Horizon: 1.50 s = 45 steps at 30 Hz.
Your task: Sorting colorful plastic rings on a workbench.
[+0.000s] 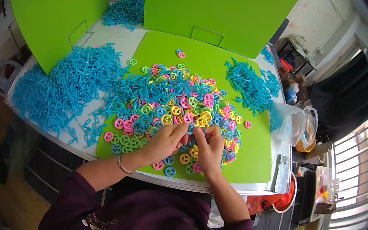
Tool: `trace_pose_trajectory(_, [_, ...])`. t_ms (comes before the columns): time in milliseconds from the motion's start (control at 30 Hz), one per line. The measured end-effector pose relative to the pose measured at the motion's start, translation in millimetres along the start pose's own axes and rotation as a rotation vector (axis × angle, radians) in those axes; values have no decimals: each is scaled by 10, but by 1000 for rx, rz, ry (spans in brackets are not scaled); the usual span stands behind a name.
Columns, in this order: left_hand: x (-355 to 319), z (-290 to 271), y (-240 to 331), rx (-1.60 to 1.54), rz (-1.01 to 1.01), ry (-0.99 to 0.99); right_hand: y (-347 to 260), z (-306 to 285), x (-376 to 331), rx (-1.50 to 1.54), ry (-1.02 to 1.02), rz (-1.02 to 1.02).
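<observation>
Blue wheel (190, 129): between the fingertips. Left hand (170, 139) and right hand (208, 148): fingers pinched closed; contents not discernible. Keep thumbs opposed and level. Wheel pile (208, 101): twelve o'clock. Blue strip heap (77, 75): ten o'clock.

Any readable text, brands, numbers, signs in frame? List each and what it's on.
Purple shirt: pale lettering by a floral print, too small and skewed to read reliably.
Coloured wheels, blue pieces, green upright board: no text discernible.
</observation>
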<state>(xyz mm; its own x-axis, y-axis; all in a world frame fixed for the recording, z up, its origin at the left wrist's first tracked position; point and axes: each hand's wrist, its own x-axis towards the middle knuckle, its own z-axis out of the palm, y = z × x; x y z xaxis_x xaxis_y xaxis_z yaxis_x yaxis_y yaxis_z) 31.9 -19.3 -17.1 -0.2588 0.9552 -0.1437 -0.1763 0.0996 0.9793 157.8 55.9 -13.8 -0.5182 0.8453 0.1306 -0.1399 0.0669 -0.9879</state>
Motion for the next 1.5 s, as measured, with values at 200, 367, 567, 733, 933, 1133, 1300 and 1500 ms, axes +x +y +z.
trace_pose_trajectory(200, [54,-50,-64,-317,-205,-128,44,25,-28,-206,83,-173])
trace_pose_trajectory(367, [-18,31,-17,-42,-21,-3,10,19,31,47,50,53])
trace_pose_trajectory(567, [-59,55,34,256,206,111,27,16,3,-14,45,-27])
trace_pose_trajectory(733, [18,-80,146,552,412,181,-7,-34,58,72,45,-79])
trace_pose_trajectory(933, [109,-123,105,624,732,121,-25,-182,105,181,-81,162])
trace_pose_trajectory(1133, [88,-263,161,275,233,41,3,-173,61,-57,-65,-20])
trace_pose_trajectory(1300, [135,-334,105,-175,-15,-49,-41,-276,165,-923,-117,-961])
trace_pose_trajectory(1500, [107,-392,148,-275,-197,-241,-133,-291,79,-939,-240,-1118])
